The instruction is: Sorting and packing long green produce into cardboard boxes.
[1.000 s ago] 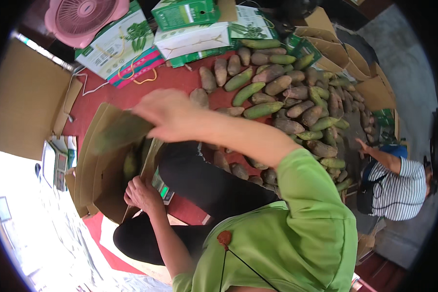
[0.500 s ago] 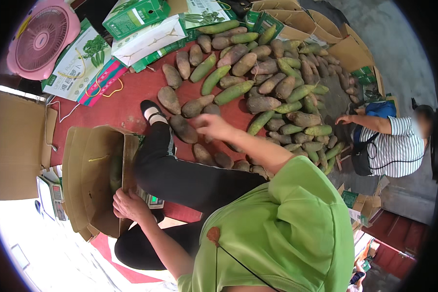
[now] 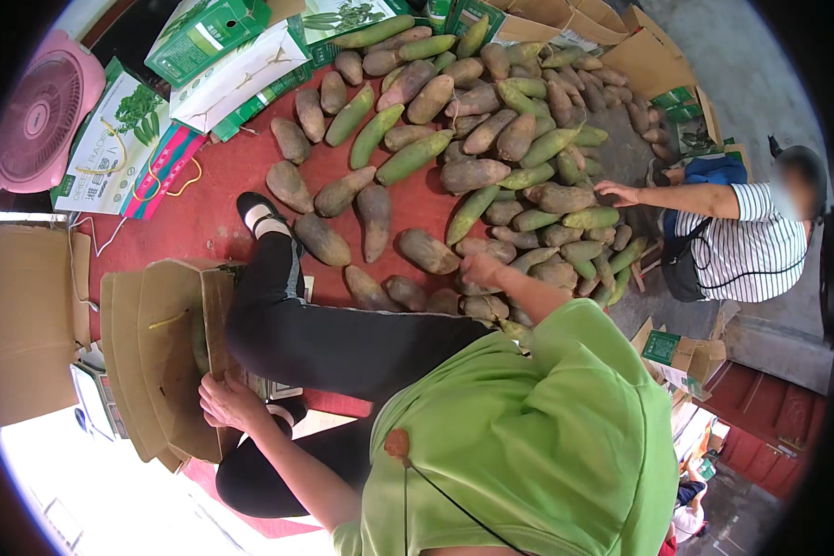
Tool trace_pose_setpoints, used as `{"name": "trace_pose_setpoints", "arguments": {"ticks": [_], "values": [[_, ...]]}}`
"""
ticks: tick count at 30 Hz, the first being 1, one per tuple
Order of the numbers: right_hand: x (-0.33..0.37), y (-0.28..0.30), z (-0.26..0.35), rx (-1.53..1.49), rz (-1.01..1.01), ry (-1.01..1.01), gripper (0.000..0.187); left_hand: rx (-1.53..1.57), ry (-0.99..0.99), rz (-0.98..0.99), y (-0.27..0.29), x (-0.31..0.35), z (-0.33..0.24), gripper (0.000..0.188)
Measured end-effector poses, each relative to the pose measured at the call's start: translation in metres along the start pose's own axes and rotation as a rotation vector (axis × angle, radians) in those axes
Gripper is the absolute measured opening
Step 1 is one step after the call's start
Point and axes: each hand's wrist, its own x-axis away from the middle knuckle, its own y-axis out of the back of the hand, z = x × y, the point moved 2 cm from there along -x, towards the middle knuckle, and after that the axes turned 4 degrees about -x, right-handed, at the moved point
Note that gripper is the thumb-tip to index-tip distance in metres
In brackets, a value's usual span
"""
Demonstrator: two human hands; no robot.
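Observation:
My left hand (image 3: 232,402) is closed on the near rim of an open cardboard box (image 3: 162,343) that stands tilted beside my legs. A green radish (image 3: 199,340) shows partly inside the box. My right hand (image 3: 484,271) reaches low over the pile of radishes, right beside a brown, soil-covered radish (image 3: 427,251) and against another brownish radish (image 3: 486,249). Its fingers are partly hidden, so whether they grip anything does not show. Green radishes (image 3: 473,214) and soil-covered ones lie heaped beyond and to the right of this hand.
A pink fan (image 3: 46,111), green-and-white gift boxes (image 3: 241,79) and a printed bag (image 3: 120,148) stand at the far left. A scale (image 3: 97,398) is left of the box. A co-worker in a striped shirt (image 3: 751,246) reaches toward the pile from the right.
My right hand has moved right and nearer to me across the radishes. My left hand keeps its hold on the box. The co-worker's hand has come closer to the pile.

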Motion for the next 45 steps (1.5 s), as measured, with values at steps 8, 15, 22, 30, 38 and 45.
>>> {"name": "trace_pose_setpoints", "arguments": {"ticks": [8, 15, 22, 30, 38, 45], "values": [[-0.025, -0.045, -0.030, 0.129, -0.089, 0.229, 0.030, 0.011, -0.029, -0.007, -0.003, -0.001, -0.001, 0.031], [-0.034, -0.019, -0.027, -0.047, -0.216, 0.020, 0.028, -0.017, -0.040, -0.055, -0.006, -0.002, 0.001, 0.032], [-0.030, 0.001, -0.005, 0.088, -0.229, 0.069, 0.027, -0.027, -0.026, -0.053, -0.008, -0.004, 0.000, 0.035], [-0.049, 0.021, 0.021, 0.634, -0.254, 0.133, 0.030, 0.015, -0.032, -0.041, -0.009, -0.008, 0.000, 0.030], [-0.076, 0.026, 0.025, 1.185, -0.122, 0.305, 0.031, -0.059, -0.034, -0.033, -0.018, -0.009, 0.011, 0.042], [-0.082, 0.024, 0.029, 1.275, -0.060, 0.293, 0.033, -0.080, -0.090, -0.126, -0.025, -0.009, 0.019, 0.044]]}}
